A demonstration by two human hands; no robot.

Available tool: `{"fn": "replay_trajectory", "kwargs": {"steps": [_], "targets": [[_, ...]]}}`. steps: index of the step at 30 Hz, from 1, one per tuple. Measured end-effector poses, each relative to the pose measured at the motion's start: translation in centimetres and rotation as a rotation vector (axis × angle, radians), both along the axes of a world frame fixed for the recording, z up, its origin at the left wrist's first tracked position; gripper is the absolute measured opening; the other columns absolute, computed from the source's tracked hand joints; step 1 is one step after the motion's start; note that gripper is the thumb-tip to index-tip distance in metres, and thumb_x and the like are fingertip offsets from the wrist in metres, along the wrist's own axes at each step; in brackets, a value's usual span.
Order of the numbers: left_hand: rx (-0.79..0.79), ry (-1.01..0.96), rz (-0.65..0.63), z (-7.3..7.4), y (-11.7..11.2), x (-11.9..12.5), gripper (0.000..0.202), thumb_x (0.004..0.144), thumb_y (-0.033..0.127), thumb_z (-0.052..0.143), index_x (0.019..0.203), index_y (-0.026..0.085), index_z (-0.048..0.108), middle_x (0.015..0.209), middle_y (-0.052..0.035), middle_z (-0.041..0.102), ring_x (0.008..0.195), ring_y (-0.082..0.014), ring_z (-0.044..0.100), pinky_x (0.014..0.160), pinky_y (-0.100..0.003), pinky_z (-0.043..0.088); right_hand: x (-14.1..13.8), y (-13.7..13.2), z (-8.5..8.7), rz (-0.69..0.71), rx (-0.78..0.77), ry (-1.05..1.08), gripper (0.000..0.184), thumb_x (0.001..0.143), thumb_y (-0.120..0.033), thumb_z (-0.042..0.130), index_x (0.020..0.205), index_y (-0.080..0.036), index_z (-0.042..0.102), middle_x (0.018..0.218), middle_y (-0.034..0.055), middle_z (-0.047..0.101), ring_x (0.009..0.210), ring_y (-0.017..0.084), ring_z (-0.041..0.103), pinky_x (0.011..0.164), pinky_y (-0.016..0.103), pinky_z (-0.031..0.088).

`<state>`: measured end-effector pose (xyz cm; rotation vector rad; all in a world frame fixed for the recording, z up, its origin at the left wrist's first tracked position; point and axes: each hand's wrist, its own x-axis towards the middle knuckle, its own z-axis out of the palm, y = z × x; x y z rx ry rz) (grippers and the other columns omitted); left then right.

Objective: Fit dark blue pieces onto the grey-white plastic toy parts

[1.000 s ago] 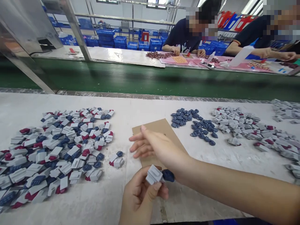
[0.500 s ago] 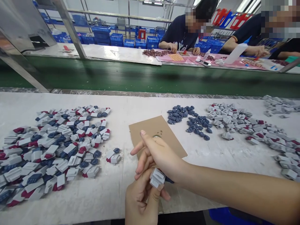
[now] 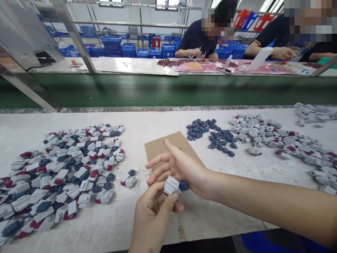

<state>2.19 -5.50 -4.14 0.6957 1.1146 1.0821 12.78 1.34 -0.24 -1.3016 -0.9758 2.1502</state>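
My left hand (image 3: pixel 155 214) pinches a small grey block with a dark blue cap (image 3: pixel 173 185), held above the near edge of the white worktable (image 3: pixel 147 123). My right hand (image 3: pixel 179 167) rests against that piece from behind, its thumb side touching the blue cap and its fingers stretched out to the left. Beneath the hands lies a brown cardboard sheet (image 3: pixel 160 146). A big heap of assembled grey, blue and red pieces (image 3: pixel 63 168) lies to the left.
A pile of loose blue caps (image 3: pixel 210 135) and a spread of grey blocks (image 3: pixel 279 140) lie to the right. Behind the table runs a green conveyor belt (image 3: pixel 158 89). Two people work at the far bench among pink mats and blue crates (image 3: pixel 126 45).
The right hand drew back from reaching left and came onto the piece in the left hand; both hands then rose slightly, with the blue cap showing again.
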Motion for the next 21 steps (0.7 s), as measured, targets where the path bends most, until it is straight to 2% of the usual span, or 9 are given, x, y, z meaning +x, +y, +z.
{"fn": "replay_trajectory", "kwargs": {"steps": [4,6,8,10,12,14,17,21], "targets": [[0.021,0.007,-0.065,0.1,-0.1,0.0,0.019,0.071,0.03,0.067,0.086,0.018,0.067,0.054,0.0013,0.063,0.05,-0.0112,0.056,0.051,-0.019,0.047,0.0,-1.0,0.4,0.017,-0.101,-0.045,0.065,0.079,-0.072,0.028,0.083,-0.019,0.067,0.089,0.0071,0.066,0.043,0.009,0.048,0.031,0.019,0.033],[0.023,0.018,-0.115,0.1,-0.2,0.0,0.025,0.075,0.034,0.062,0.094,0.019,0.063,0.053,0.0018,0.061,0.048,-0.0113,0.054,0.048,-0.019,0.046,-0.2,-1.3,0.4,0.035,-0.155,-0.031,0.067,0.078,-0.073,0.026,0.081,-0.02,0.067,0.086,0.0062,0.065,0.035,0.007,0.042,0.027,0.019,0.029],[0.077,0.104,-0.178,0.1,-0.4,-0.1,0.029,0.079,0.039,0.055,0.1,0.019,0.059,0.054,0.0022,0.057,0.045,-0.0114,0.049,0.044,-0.02,0.043,-0.4,-1.5,0.3,0.047,-0.177,-0.013,0.067,0.078,-0.073,0.026,0.078,-0.02,0.067,0.084,0.0061,0.065,0.039,0.008,0.046,0.032,0.019,0.034],[0.211,0.27,-0.229,0.0,-0.6,-0.3,0.029,0.082,0.039,0.048,0.102,0.02,0.059,0.058,0.0009,0.056,0.046,-0.0127,0.048,0.046,-0.023,0.042,-0.4,-1.7,0.4,0.042,-0.182,0.001,0.065,0.078,-0.072,0.029,0.075,-0.019,0.067,0.083,0.0067,0.066,0.052,0.011,0.055,0.043,0.019,0.041],[0.348,0.447,-0.225,-0.2,-0.8,-0.4,0.028,0.083,0.036,0.046,0.102,0.022,0.061,0.068,-0.0032,0.061,0.057,-0.0174,0.055,0.055,-0.027,0.045,-0.4,-2.2,0.4,0.013,-0.169,0.007,0.064,0.078,-0.071,0.031,0.072,-0.017,0.067,0.081,0.0075,0.067,0.067,0.013,0.059,0.056,0.019,0.044],[0.407,0.54,-0.196,-0.7,-1.0,-0.5,0.028,0.081,0.036,0.047,0.098,0.023,0.064,0.079,-0.007,0.065,0.073,-0.0244,0.06,0.065,-0.032,0.046,-0.3,-2.8,0.4,-0.038,-0.167,0.01,0.065,0.079,-0.07,0.032,0.069,-0.017,0.068,0.081,0.0078,0.067,0.073,0.014,0.059,0.064,0.021,0.044],[0.442,0.58,-0.163,-1.5,-1.4,-0.5,0.027,0.077,0.039,0.049,0.09,0.023,0.067,0.082,-0.0104,0.066,0.086,-0.0316,0.06,0.069,-0.036,0.048,-0.3,-3.6,0.2,-0.107,-0.174,0.054,0.067,0.078,-0.071,0.032,0.065,-0.016,0.068,0.08,0.008,0.068,0.073,0.015,0.06,0.064,0.022,0.044],[0.482,0.578,-0.14,-2.3,-2.1,-0.3,0.024,0.078,0.038,0.05,0.091,0.024,0.065,0.082,-0.0095,0.067,0.078,-0.0295,0.062,0.066,-0.036,0.047,-0.4,-4.3,-0.2,-0.122,-0.168,0.074,0.073,0.078,-0.072,0.029,0.057,-0.014,0.068,0.069,0.0087,0.066,0.061,0.013,0.057,0.051,0.018,0.039]]}}
